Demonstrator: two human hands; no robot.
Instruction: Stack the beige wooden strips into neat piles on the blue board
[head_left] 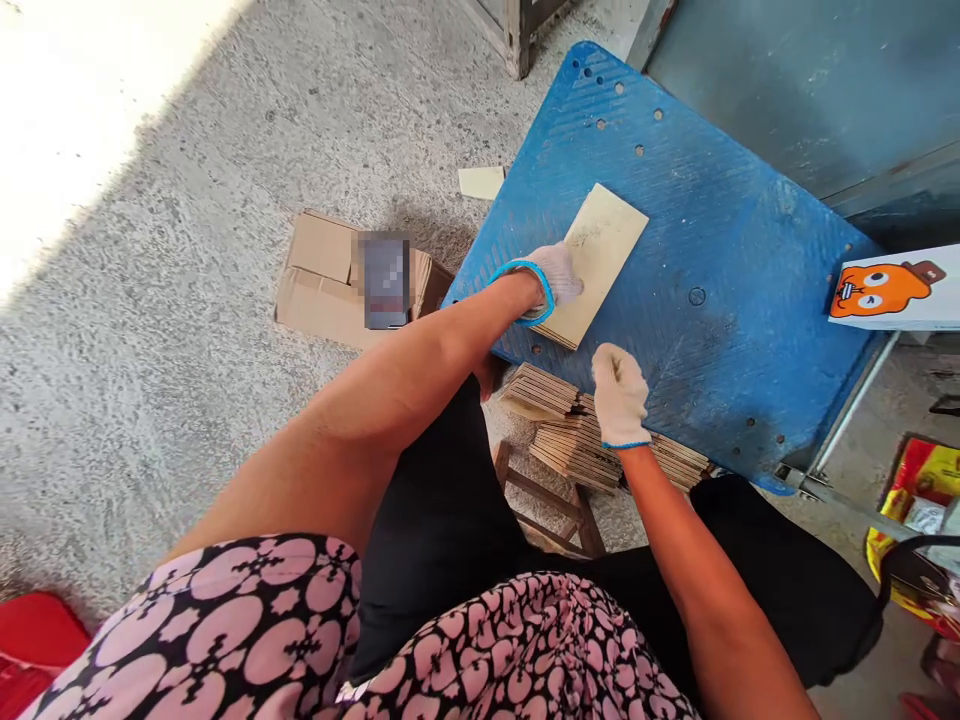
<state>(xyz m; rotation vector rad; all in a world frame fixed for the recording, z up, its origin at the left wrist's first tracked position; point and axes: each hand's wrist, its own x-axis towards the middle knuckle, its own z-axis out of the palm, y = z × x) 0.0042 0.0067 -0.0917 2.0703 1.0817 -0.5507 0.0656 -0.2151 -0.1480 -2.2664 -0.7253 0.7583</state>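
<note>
My left hand (556, 273), in a pale knitted glove with a blue cuff, rests on the left side of a small stack of flat, pale yellowish rectangular boards (609, 245). Its fingertips are blurred, so their grip is unclear. The boards lie on a blue tabletop (720, 230) with small holes. Closer to my body, my right hand (621, 390), gloved the same way, is closed with the fingers curled in, above the table's near edge. Whatever it may hold is hidden. Beneath it, bundles of thin boards (577, 450) are stacked below table height.
A flattened cardboard box (319, 265) lies on the concrete floor at left, a blurred dark object on it. One pale piece (481, 182) is beside the table. A white box with an orange cartoon (892, 285) sits at the table's right edge. A wooden stool frame (547, 495) stands below.
</note>
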